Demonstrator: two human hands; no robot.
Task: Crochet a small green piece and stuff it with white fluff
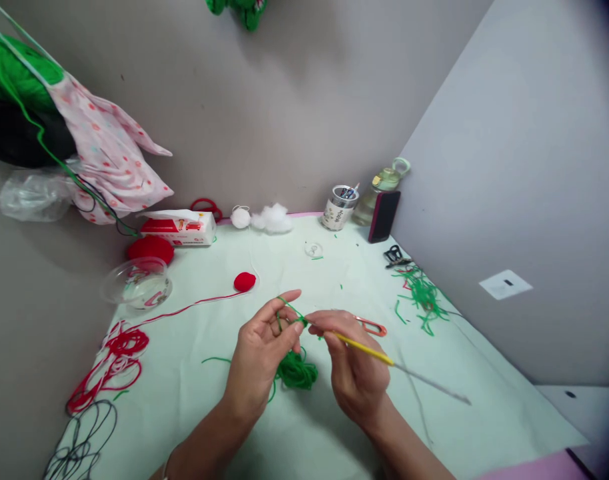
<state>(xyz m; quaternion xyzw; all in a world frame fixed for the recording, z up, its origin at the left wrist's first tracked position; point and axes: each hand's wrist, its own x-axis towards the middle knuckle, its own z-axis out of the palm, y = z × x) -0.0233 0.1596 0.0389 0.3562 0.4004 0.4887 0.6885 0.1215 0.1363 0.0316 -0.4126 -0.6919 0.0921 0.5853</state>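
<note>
My left hand (262,340) pinches a tiny piece of green crochet (302,322) between thumb and finger, with green yarn (290,307) looped over the raised index finger. In my right hand (357,367) is a yellow-handled crochet hook (364,348), gripped like a pen. One end of the hook meets the green piece; its grey far end points down to the right. Below the hands lies a bundle of green yarn (297,371). Partly behind my right hand is an orange cutter-like tool (370,326), its other end hidden.
Red and white yarn (127,343) and dark cord (82,440) lie at left, near a clear plastic bowl (147,287) and tissue pack (179,228). A small red ball (244,282) sits mid-table. At right are green scraps (424,297), a phone (384,217), a bottle (367,203) and a can (337,212).
</note>
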